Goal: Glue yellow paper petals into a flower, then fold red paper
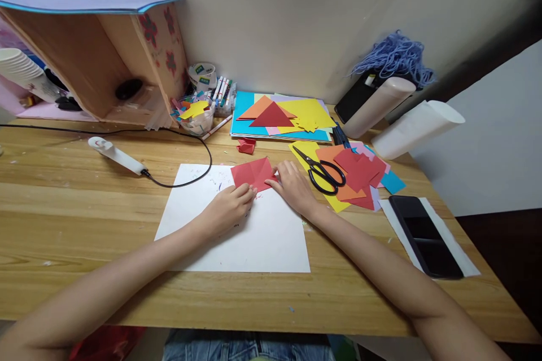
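A creased red square of paper (250,171) lies over the top part of a white sheet (237,248) on the table. My left hand (228,210) has its fingers curled together at the lower edge of the red paper, pinching it. At the right corner, my right hand (293,185) holds the same paper between thumb and fingers. Just beyond the paper sits a small folded red piece (246,146). To the right of my right hand, black-handled scissors (324,172) rest on yellow paper (305,152).
Red paper squares (359,169) lie in a colourful pile at right, near a black phone (425,237). A blue pad (241,107) bears more coloured paper. A white corded device (116,155) lies at left. Behind stand a tub of scraps (199,121) and a cardboard box (163,56).
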Motion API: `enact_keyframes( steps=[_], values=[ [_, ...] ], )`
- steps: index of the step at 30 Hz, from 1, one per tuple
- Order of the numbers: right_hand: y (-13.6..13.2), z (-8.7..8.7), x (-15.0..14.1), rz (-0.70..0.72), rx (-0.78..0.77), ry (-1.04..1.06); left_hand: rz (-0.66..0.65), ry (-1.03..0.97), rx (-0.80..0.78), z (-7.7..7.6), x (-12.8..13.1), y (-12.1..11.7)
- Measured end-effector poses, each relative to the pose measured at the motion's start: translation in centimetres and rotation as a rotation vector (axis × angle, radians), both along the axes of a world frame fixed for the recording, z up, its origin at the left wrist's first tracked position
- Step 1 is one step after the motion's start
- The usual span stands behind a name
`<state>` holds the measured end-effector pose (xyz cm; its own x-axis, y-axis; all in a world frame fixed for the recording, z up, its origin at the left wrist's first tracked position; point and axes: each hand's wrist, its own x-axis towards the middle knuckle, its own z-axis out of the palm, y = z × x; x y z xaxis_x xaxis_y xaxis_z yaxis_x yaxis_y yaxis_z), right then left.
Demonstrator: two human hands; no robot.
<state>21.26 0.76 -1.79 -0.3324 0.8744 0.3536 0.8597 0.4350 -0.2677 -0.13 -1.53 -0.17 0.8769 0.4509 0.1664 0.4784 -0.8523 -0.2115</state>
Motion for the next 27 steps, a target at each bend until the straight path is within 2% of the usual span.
enact_keyframes(
  steps=[4, 6, 9, 11, 16, 23, 27],
  values=[
    [0.0, 0.3, 0.6, 0.059, 0.021, 0.012, 0.036, -0.041, -0.025, -0.2, -1.1, -0.7],
    [-0.2, 0.5, 0.9, 0.19, 0.076, -0.04, 0.04, -0.07, -0.039, -0.4, -1.4, -0.9],
    [-0.6, 0.8, 1.1, 0.48, 0.137, -0.145, 0.042, -0.083, -0.064, -0.6, -1.6, -0.8],
    [-0.9, 0.9, 1.1, 0.556, 0.146, -0.187, 0.044, -0.085, -0.08, -0.6, -1.5, -0.8],
    [-0.9, 0.9, 1.6, 0.5, 0.162, -0.206, 0.056, -0.096, -0.077, -0.6, -1.6, -0.8],
    [0.1, 0.3, 3.9, 0.376, 0.241, -0.161, 0.07, -0.114, -0.104, -0.5, -1.6, -1.0],
    [0.4, 0.6, 4.4, 0.265, 0.16, -0.049, 0.069, -0.129, -0.12, -0.6, -1.6, -1.0]
  ],
)
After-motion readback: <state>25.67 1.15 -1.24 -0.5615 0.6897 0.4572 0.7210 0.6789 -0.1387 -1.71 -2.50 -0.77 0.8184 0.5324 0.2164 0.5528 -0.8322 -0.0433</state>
